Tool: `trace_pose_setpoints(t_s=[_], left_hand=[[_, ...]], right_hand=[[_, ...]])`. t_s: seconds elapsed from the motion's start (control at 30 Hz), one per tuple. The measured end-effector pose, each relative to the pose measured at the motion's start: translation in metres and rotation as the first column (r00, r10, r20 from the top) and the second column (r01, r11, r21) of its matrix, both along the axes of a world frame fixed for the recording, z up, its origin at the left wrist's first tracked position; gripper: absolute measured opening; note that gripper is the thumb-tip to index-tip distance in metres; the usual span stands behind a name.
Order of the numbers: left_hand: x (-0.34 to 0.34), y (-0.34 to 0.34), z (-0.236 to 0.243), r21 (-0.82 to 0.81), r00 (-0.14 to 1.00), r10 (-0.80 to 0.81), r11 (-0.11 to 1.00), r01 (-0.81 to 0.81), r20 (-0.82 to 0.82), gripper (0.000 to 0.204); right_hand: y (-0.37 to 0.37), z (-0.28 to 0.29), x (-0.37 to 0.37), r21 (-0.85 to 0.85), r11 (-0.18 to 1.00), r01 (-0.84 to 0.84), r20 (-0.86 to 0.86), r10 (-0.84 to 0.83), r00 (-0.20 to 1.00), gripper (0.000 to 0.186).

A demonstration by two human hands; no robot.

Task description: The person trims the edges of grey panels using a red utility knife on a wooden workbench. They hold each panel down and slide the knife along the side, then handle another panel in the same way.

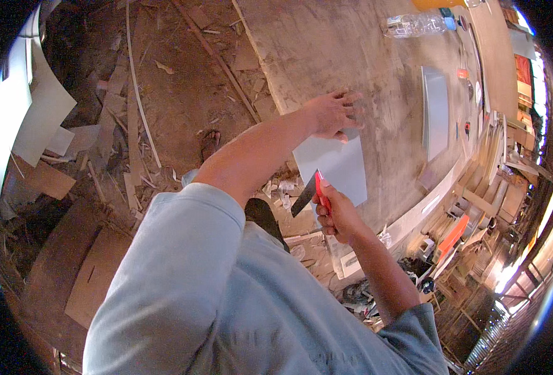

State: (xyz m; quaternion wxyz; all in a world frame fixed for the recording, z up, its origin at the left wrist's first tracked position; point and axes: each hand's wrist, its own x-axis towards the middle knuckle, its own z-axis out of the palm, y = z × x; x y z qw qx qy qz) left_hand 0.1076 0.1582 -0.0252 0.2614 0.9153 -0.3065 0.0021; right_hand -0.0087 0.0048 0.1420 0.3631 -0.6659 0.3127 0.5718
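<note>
A pale grey sheet lies at the near edge of the worktable. My left hand rests across the sheet's far end, its fingers spread and reaching past it onto the tabletop. Closed around a red utility knife, my right hand is over the sheet's near part. The knife's tip points away from me, at the sheet's left side. Against that side, a dark narrow strip slants outward beyond the sheet. I cannot tell whether the strip is joined to it.
On the wooden worktable are another stack of grey sheets and a clear plastic bottle. Small tools lie along its right side. Wood scraps and shavings litter the dirt floor at the left. Boards and an orange piece crowd the right.
</note>
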Motion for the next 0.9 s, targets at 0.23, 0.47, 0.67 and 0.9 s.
trace_pose_setpoints(t_s=[0.23, 0.47, 0.67, 0.9], left_hand=[[0.003, 0.001, 0.003, 0.048, 0.998, -0.014, 0.999, 0.017, -0.067, 0.058], [0.004, 0.000, 0.001, -0.030, 0.998, -0.027, 0.999, 0.025, -0.053, 0.061], [0.010, -0.001, 0.000, -0.042, 0.999, -0.026, 0.999, 0.024, -0.033, 0.058], [0.004, 0.003, -0.004, -0.038, 0.996, -0.025, 0.999, 0.022, -0.086, 0.057]], right_hand=[[0.008, -0.002, -0.002, -0.006, 0.997, -0.081, 0.039, 0.081, 0.996, 0.057], [0.003, -0.046, -0.015, -0.052, 0.992, -0.114, 0.096, 0.119, 0.988, 0.059], [0.002, -0.060, 0.000, -0.111, 0.939, -0.325, 0.134, 0.339, 0.931, 0.071], [0.020, -0.029, -0.003, -0.089, 0.992, -0.090, 0.079, 0.097, 0.992, 0.054]])
